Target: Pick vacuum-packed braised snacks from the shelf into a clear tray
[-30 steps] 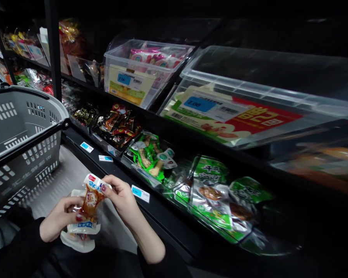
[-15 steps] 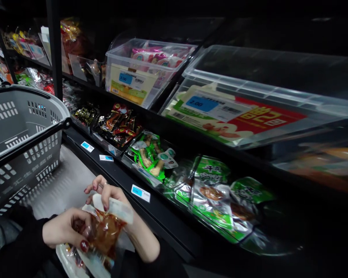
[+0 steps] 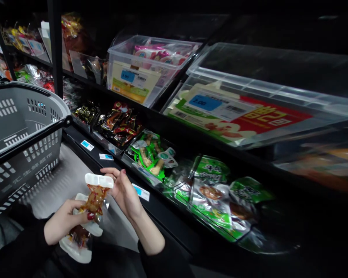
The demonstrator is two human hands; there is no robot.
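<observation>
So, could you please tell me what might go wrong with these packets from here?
The lower packet could slip, since it hangs below the left hand, away from the basket. The upper packet might also slide if the left grip loosens, as the right hand is open. That hand could brush the nearby price label.

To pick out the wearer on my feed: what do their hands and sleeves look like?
The left hand and right hand are gloveless, with dark red polish on the nails that show. The left sleeve is black and ends near the wrist; the right sleeve, also black, ends on the forearm.
</observation>
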